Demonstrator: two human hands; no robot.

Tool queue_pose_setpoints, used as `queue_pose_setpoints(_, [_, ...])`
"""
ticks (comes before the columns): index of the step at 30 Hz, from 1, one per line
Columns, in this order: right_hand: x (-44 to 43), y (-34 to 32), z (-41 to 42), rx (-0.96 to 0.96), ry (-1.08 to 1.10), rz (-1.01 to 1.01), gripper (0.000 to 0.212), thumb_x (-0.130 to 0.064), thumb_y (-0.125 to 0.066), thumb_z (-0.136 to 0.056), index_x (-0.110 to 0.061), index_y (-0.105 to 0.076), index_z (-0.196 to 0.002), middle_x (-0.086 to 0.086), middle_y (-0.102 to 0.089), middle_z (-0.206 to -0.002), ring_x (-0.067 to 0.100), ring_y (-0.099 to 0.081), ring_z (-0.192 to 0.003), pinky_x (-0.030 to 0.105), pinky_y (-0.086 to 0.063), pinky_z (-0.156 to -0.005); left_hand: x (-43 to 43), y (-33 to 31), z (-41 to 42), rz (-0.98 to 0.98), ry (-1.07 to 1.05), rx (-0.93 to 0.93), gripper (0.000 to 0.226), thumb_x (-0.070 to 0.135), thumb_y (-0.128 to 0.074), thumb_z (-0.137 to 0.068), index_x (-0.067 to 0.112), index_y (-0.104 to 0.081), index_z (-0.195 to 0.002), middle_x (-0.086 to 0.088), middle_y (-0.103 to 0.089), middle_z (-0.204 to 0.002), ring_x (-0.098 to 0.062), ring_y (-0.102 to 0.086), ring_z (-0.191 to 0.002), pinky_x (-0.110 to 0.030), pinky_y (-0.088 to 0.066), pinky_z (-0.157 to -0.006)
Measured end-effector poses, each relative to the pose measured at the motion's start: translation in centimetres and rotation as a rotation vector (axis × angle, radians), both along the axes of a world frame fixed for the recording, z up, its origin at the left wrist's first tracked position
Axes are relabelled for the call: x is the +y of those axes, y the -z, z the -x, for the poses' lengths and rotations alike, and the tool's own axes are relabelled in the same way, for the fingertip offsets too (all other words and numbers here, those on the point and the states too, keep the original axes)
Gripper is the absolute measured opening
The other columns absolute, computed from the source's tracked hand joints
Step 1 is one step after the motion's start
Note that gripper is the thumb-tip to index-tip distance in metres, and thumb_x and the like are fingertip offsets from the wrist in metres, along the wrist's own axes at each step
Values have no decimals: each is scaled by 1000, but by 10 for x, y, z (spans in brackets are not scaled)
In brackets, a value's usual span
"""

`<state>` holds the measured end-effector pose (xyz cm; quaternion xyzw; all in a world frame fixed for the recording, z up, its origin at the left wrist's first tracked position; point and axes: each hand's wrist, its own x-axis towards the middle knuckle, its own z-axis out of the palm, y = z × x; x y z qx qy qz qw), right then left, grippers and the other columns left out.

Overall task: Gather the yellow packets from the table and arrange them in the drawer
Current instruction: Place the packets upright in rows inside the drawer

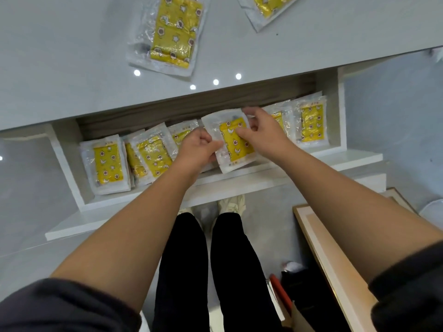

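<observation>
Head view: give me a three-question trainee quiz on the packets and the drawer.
1. True or false: the left hand and the right hand both hold one yellow packet over the drawer.
2. How many yellow packets show on the table? A none; B two; C five.
3. Fill in: the drawer stands ____.
Key: 1 true. 2 B: one upper-middle packet and one corner packet cut off by the top edge. 3 open.
</observation>
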<state>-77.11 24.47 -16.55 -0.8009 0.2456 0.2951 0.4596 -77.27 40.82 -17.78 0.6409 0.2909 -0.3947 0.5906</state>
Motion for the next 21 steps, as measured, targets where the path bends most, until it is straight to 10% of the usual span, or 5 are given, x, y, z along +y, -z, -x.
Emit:
queue_pose_setpoints(3, [-15, 14, -3, 48, 100, 7, 48, -17, -71, -85, -12, -51, -128, 2, -62, -96, 17, -62, -91, 26, -53, -79, 7, 8, -6, -521, 450, -355, 12, 18, -62, -88, 15, -58, -100, -7, -61, -101, -25, -58, -94, -35, -50, -79])
queue_pose_setpoints(6, [-42, 21, -4, 108, 161, 16, 48, -18, -72, -84, -12, -52, -127, 10, -65, -107, 22, -64, -96, 30, -52, -82, 18, 25, -10, -854, 833, -481, 60, 30, -62, -86, 17, -37, -139, -13, -38, -140, -33, -36, -130, -46, -34, -102])
queue_pose_setpoints(15, [-107, 13, 6, 116, 171, 279, 32, -21, -66, -90, -14, -55, -120, 2, -63, -104, 21, -63, -96, 38, -53, -89, -10, 18, -6, -869, 1086, -662, 73, 37, -56, -86, 18, -21, -148, -14, -28, -150, -35, -30, -136, -54, -24, -110])
queue_pose_setpoints(21, [-100, 24, 1, 114, -33, 357, 26, -22, -65, -90, -9, -56, -111, 11, -59, -95, 24, -56, -85, 30, -44, -71, -66, 25, -11, -676, 1527, -803, 88, 55, -53, -89, 34, 7, -150, -5, 13, -160, -34, 5, -147, -60, -4, -116])
